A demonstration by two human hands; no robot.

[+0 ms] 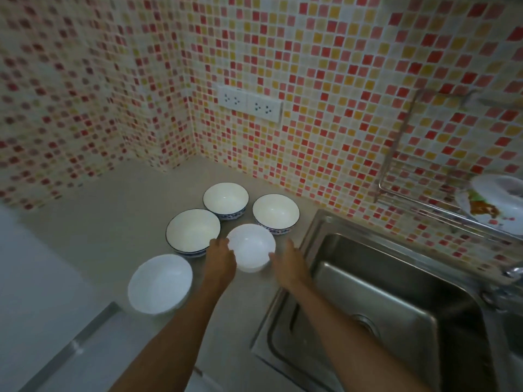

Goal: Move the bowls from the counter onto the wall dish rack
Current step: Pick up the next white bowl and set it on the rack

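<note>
You are facing a kitchen corner tiled in small red, pink, yellow and white mosaic squares, with a pale grey counter [113, 222] below it. Two white socket plates [250, 104] sit side by side on the wall; no brand or lettering can be read on them or anywhere else in view.

Five bowls stand upright on the counter. Three have a dark rim and a blue pattern around the base: one at the back [225, 200], one to the right of it near the sink [276, 213], and one to the left [193, 231]. Two are plain white: the middle white bowl [251, 247] and a larger white bowl [160, 283] nearest you on the left.

Your left hand [220, 260] is at the left side of the middle white bowl, fingers together and curved against its rim. Your right hand [288, 264] is at the bowl's right side, fingers extended and close together, touching or just beside the rim; the blur does not let you tell which. The bowl looks to rest on the counter.

To the right lies a steel sink [382, 292]. Above it, the wall dish rack [402, 176] of metal tubing carries a patterned plate [498, 202] at the frame's right edge.
</note>
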